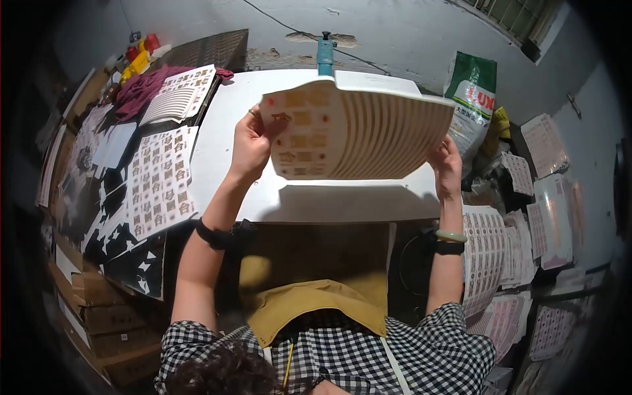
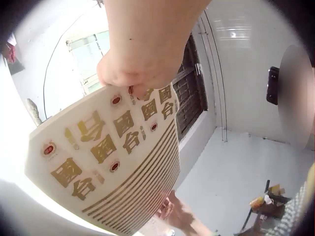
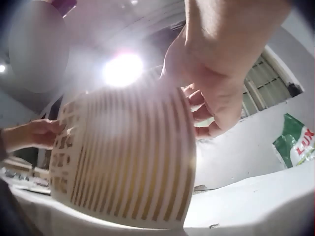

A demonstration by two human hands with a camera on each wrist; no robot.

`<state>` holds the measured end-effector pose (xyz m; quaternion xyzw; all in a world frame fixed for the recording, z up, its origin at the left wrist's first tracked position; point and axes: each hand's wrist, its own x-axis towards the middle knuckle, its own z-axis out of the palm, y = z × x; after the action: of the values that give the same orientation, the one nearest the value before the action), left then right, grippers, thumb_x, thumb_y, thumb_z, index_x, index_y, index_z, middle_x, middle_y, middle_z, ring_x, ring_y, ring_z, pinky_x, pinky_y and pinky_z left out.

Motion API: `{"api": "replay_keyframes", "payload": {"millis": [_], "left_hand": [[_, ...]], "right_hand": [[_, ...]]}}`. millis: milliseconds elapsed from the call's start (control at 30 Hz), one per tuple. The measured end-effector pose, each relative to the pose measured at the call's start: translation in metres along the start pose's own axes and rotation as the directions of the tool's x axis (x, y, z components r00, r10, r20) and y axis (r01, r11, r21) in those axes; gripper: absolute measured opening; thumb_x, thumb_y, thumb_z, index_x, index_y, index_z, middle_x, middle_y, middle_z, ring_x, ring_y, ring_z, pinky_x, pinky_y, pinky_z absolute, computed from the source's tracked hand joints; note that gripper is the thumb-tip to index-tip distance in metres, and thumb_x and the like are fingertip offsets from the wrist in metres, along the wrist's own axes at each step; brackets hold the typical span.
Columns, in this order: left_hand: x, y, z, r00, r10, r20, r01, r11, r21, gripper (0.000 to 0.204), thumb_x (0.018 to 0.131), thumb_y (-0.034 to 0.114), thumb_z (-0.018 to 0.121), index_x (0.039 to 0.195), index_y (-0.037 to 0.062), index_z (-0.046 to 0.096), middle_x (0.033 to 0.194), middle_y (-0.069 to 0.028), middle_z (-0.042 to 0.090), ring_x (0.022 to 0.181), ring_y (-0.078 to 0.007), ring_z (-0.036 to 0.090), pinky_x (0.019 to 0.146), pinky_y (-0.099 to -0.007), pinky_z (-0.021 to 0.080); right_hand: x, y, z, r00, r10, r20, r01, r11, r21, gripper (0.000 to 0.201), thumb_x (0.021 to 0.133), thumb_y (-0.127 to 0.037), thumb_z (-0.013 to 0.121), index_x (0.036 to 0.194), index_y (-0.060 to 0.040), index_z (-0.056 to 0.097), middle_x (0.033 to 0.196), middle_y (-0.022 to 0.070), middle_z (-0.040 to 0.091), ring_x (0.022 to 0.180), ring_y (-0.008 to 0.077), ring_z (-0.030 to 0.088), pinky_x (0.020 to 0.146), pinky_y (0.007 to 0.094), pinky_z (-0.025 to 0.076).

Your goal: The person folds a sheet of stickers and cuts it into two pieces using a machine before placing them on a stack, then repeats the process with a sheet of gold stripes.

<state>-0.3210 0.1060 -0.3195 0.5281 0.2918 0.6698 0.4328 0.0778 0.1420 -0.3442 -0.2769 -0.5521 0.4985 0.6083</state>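
A large printed sheet is held up over the white table, bowed between both hands. Gold characters with small red marks cover one end, and gold stripes run across the rest. My left hand pinches the edge at the character end, thumb on the near face. At the striped end my right hand grips the opposite edge, its fingers partly behind the sheet. In the left wrist view the characters on the sheet show sharply; the right wrist view shows mostly the stripes of the sheet.
A teal bottle-shaped tool stands at the table's back edge. Printed sheets and a maroon cloth lie at the left. On the right are a green and white sack and several piles of printed sheets.
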Motion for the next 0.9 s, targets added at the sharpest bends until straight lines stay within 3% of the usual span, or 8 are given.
{"api": "replay_keyframes", "payload": {"millis": [100,467,533,600,667,733,800,900], "left_hand": [[-0.002,-0.007,0.001,0.997,-0.042,0.057,0.030,0.979,0.201,0.018,0.090,0.003,0.062,0.107,0.0034,0.057,0.101,-0.0052,0.065,0.093,-0.0114,0.060,0.085,-0.0288,0.048],[-0.017,-0.040,-0.007,0.995,0.037,0.095,-0.054,0.981,0.184,0.024,0.099,0.008,0.047,0.123,0.0032,0.046,0.113,-0.0044,0.057,0.103,-0.0105,0.054,0.095,-0.0275,0.042],[-0.014,-0.042,-0.011,0.999,-0.033,0.011,0.026,0.921,0.389,0.024,0.100,0.009,0.045,0.123,0.0018,0.045,0.110,-0.0046,0.058,0.099,-0.0098,0.055,0.090,-0.0253,0.044],[-0.025,-0.037,-0.003,0.998,-0.057,-0.009,0.057,0.944,0.325,0.023,0.100,0.009,0.045,0.122,-0.0004,0.046,0.107,-0.0063,0.060,0.096,-0.0103,0.057,0.086,-0.0247,0.047],[-0.036,-0.041,0.000,0.959,-0.268,-0.095,0.268,0.963,-0.017,0.023,0.099,0.012,0.047,0.118,-0.0025,0.045,0.102,-0.0122,0.060,0.090,-0.0102,0.058,0.077,-0.0243,0.050],[-0.049,-0.086,-0.032,0.841,-0.529,-0.116,0.541,0.826,0.159,0.027,0.099,0.016,0.046,0.113,-0.0072,0.044,0.098,-0.0166,0.061,0.087,-0.0142,0.061,0.073,-0.0276,0.051],[-0.054,-0.091,-0.021,0.839,-0.509,-0.193,0.544,0.772,0.328,0.030,0.097,0.015,0.047,0.112,-0.0107,0.046,0.098,-0.0176,0.062,0.088,-0.0180,0.062,0.075,-0.0318,0.051],[-0.045,-0.112,-0.032,0.772,-0.620,-0.138,0.634,0.736,0.238,0.033,0.095,0.015,0.048,0.112,-0.0136,0.049,0.101,-0.0200,0.063,0.091,-0.0209,0.062,0.078,-0.0339,0.051]], "right_hand": [[0.005,-0.006,0.012,0.986,0.157,-0.050,-0.164,0.901,-0.401,0.050,0.082,-0.020,0.074,0.123,0.0002,0.054,0.113,0.0065,0.061,0.107,0.0164,0.056,0.094,0.0316,0.043],[0.008,0.012,0.026,0.990,-0.013,-0.142,-0.035,0.944,-0.329,0.022,0.086,-0.002,0.065,0.108,0.0005,0.063,0.099,0.0047,0.067,0.089,0.0118,0.061,0.082,0.0266,0.048],[0.009,0.009,0.031,0.991,-0.025,-0.129,-0.027,0.921,-0.389,0.022,0.086,-0.005,0.066,0.107,0.0007,0.062,0.098,0.0059,0.067,0.086,0.0114,0.062,0.079,0.0265,0.049],[0.001,-0.013,0.055,0.990,-0.035,-0.133,-0.042,0.848,-0.529,0.023,0.087,-0.006,0.066,0.107,0.0023,0.060,0.096,0.0066,0.067,0.083,0.0111,0.062,0.076,0.0271,0.050],[-0.005,-0.012,0.056,0.963,0.211,-0.165,-0.267,0.818,-0.510,0.034,0.085,-0.006,0.066,0.113,0.0075,0.054,0.095,0.0110,0.066,0.085,0.0156,0.064,0.077,0.0299,0.052],[-0.012,0.010,0.055,0.936,0.313,-0.159,-0.351,0.813,-0.465,0.037,0.083,-0.003,0.063,0.116,0.0090,0.051,0.096,0.0139,0.065,0.087,0.0198,0.065,0.077,0.0320,0.053],[-0.011,0.034,0.046,0.909,0.372,-0.187,-0.415,0.777,-0.474,0.035,0.082,0.000,0.061,0.115,0.0106,0.052,0.098,0.0168,0.065,0.089,0.0226,0.065,0.077,0.0329,0.053],[0.001,0.066,0.025,0.857,0.469,-0.214,-0.491,0.615,-0.617,0.037,0.080,-0.005,0.065,0.111,0.0116,0.055,0.098,0.0201,0.066,0.087,0.0242,0.065,0.075,0.0335,0.053]]}}
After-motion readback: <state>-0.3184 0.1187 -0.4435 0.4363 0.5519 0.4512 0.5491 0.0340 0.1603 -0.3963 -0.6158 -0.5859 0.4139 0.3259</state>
